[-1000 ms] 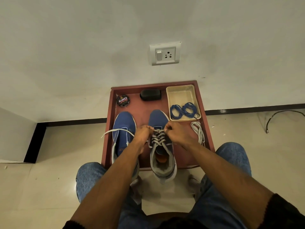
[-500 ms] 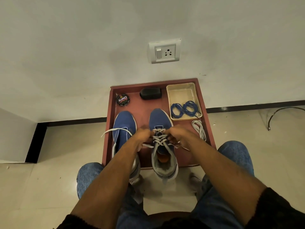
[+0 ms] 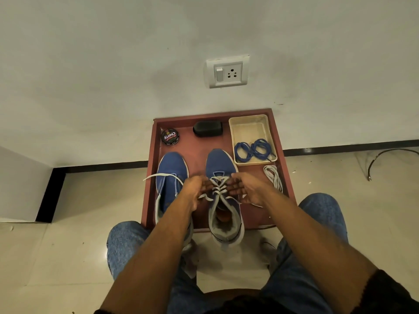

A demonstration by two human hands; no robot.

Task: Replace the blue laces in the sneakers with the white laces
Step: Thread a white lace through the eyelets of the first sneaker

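Head view: a white lace [image 3: 218, 186] on the right sneaker [image 3: 223, 200] is pinched by the left hand [image 3: 195, 191] and right hand [image 3: 248, 189], fingers curled. Blue laces [image 3: 252, 150] are held in a cream tray [image 3: 248, 125].

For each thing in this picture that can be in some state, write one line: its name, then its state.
Right sneaker: laced with a white lace, ends loose, untied.
Left sneaker: white lace barely threaded, ends loose.
Blue laces: removed, coiled in the cream tray.
Spare white lace: bundled, unused.
Polish tin: closed.
Wall switch: position unclear.
Left hand: pinching the lace.
Right hand: pinching the lace.
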